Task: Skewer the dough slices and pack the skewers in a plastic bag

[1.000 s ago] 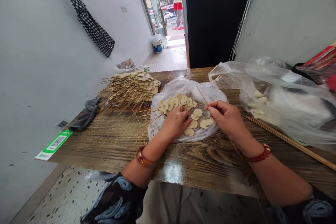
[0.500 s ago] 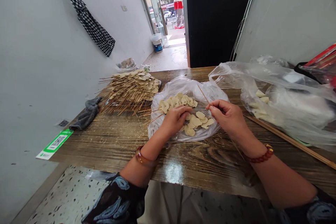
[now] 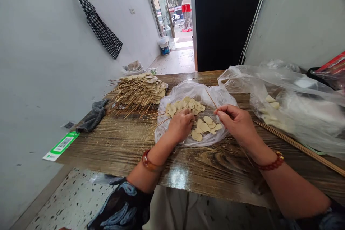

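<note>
My right hand (image 3: 237,119) pinches a thin wooden skewer (image 3: 211,97), its upper end slanting up and left over the plastic bag. My left hand (image 3: 181,126) is curled over the bag with its fingers drawn together; the pale edge of a thin slice shows at the fingertips, partly hidden. Loose pale slices (image 3: 203,125), like potato, lie between my hands on the crumpled clear plastic bag (image 3: 175,95). Behind my left hand, skewered slices (image 3: 185,105) rest on the same bag, their stick ends pointing left.
A tall pile of filled skewers (image 3: 140,93) stands at the back left. Nearby are a grey cloth (image 3: 93,115) and a green-and-white code card (image 3: 61,146). On the right lie a bundle of bare skewers (image 3: 299,146) and a large clear bag (image 3: 304,104) with pale pieces inside.
My left hand has curled its fingers further down at the loose slices. My right hand keeps its pinch on the skewer. The whole view has shifted slightly.
</note>
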Demonstrator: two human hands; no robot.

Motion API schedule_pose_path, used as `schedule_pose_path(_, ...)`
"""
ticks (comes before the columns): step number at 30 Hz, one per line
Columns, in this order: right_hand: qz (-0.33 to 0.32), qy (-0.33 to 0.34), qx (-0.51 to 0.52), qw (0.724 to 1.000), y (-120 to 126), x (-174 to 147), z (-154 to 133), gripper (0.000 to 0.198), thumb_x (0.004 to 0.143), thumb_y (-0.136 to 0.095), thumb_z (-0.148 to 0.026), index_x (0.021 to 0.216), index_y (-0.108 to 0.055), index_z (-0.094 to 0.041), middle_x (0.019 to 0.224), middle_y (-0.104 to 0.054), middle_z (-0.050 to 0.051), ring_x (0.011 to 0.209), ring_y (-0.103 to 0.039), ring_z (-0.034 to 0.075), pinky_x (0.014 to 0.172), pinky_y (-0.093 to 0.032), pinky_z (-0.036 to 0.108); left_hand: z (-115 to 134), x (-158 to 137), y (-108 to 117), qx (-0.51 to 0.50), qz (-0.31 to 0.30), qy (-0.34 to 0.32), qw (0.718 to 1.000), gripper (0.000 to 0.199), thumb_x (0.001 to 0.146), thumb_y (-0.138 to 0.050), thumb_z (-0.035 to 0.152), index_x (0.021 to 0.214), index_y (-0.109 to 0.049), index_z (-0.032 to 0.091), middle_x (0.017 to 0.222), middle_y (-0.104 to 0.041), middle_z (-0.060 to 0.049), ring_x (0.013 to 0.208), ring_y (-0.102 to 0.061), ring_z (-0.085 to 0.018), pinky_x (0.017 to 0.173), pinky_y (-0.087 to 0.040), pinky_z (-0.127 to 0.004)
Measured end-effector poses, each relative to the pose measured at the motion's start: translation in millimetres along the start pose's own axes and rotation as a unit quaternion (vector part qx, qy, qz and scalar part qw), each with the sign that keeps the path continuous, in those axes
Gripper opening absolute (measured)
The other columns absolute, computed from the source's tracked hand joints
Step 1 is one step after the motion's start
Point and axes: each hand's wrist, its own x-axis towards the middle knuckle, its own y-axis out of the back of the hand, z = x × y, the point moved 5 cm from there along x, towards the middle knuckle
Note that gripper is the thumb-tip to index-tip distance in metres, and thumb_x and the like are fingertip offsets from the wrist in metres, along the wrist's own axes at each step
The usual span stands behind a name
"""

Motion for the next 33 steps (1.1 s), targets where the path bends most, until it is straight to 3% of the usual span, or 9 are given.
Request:
schedule_pose_path(2, -0.008, 0.001, 0.001, 1.0, -1.0, -0.1, -1.9, 0.021, 0.079, -0.056, -0.032, 0.079, -0.069, -0.015, 0.057, -0.053, -0.003, 0.049, -0.04, 0.009, 0.047, -0.031, 0.022, -4.7, 1.1, 5.8, -0.1, 0.032, 0.033, 0.994, 0.009, 0.077, -0.058, 0.012, 0.073, -0.065, 0.016, 0.084, -0.062, -0.006, 0.083, -0.058, -0.019, 0.077, -0.047, -0.032)
schedule_pose_path(4, -0.021, 0.004, -0.005, 1.0, -2.6, -0.3, -4.9, 0.021, 0.079, -0.055, -0.03, 0.079, -0.069, -0.015, 0.058, -0.053, -0.003, 0.05, -0.041, 0.009, 0.047, -0.031, 0.022, -8.8, 1.5, 10.4, -0.246, 0.048, 0.072, 0.965, 0.005, 0.078, -0.061, 0.018, 0.074, -0.063, 0.016, 0.08, -0.064, -0.004, 0.078, -0.059, -0.016, 0.072, -0.048, -0.028)
schedule_pose_path(8, -0.045, 0.011, -0.023, 0.999, -5.7, -3.7, -10.8, 0.026, 0.079, -0.053, -0.028, 0.092, -0.071, -0.015, 0.06, -0.053, -0.003, 0.052, -0.042, 0.01, 0.048, -0.032, 0.023, -13.4, -0.9, 12.3, -0.511, 0.047, 0.164, 0.842, 0.023, 0.08, -0.064, 0.036, 0.086, -0.06, 0.014, 0.07, -0.064, -0.001, 0.057, -0.059, -0.01, 0.051, -0.043, -0.02)
schedule_pose_path(11, -0.07, 0.03, -0.044, 0.996, -10.4, -9.9, -14.6, 0.03, 0.081, -0.051, -0.025, 0.1, -0.071, -0.015, 0.061, -0.054, -0.003, 0.053, -0.045, 0.011, 0.05, -0.034, 0.023, -17.0, -3.8, 14.4, -0.573, 0.086, 0.199, 0.79, 0.032, 0.072, -0.072, 0.038, 0.089, -0.06, 0.013, 0.065, -0.064, 0.0, 0.05, -0.057, -0.007, 0.045, -0.039, -0.016)
schedule_pose_path(17, -0.105, 0.092, -0.092, 0.986, -25.6, -20.9, -20.5, 0.021, 0.085, -0.051, -0.026, 0.089, -0.071, -0.018, 0.078, -0.07, 0.003, 0.065, -0.06, 0.015, 0.059, -0.045, 0.025, -21.5, -6.4, 17.3, -0.601, 0.127, 0.211, 0.76, 0.027, 0.069, -0.075, 0.033, 0.079, -0.062, 0.012, 0.056, -0.063, 0.001, 0.045, -0.052, -0.006, 0.044, -0.04, -0.016)
schedule_pose_path(22, -0.112, 0.16, -0.109, 0.975, -32.3, -22.8, -25.8, 0.02, 0.084, -0.051, -0.021, 0.081, -0.07, -0.02, 0.077, -0.071, 0.004, 0.07, -0.063, 0.017, 0.065, -0.049, 0.028, -20.3, -8.8, 21.8, -0.624, 0.139, 0.219, 0.737, 0.024, 0.069, -0.072, 0.03, 0.084, -0.068, 0.011, 0.059, -0.064, -0.001, 0.048, -0.053, -0.006, 0.045, -0.04, -0.016)
schedule_pose_path(29, -0.125, 0.173, -0.123, 0.969, -36.5, -26.8, -21.0, 0.028, 0.086, -0.049, -0.019, 0.103, -0.071, -0.017, 0.09, -0.074, 0.007, 0.078, -0.068, 0.018, 0.069, -0.052, 0.029, -22.2, -12.7, 25.5, -0.629, 0.177, 0.242, 0.717, 0.023, 0.067, -0.074, 0.027, 0.082, -0.067, 0.011, 0.06, -0.063, 0.0, 0.049, -0.057, -0.007, 0.044, -0.039, -0.014)
schedule_pose_path(33, -0.124, 0.18, -0.119, 0.969, -37.8, -27.4, -20.1, 0.03, 0.086, -0.049, -0.019, 0.105, -0.072, -0.018, 0.088, -0.074, 0.007, 0.076, -0.068, 0.017, 0.068, -0.052, 0.028, -24.5, -13.3, 26.9, -0.624, 0.201, 0.24, 0.716, 0.022, 0.066, -0.075, 0.026, 0.081, -0.065, 0.012, 0.062, -0.063, 0.001, 0.052, -0.058, -0.007, 0.049, -0.043, -0.015)
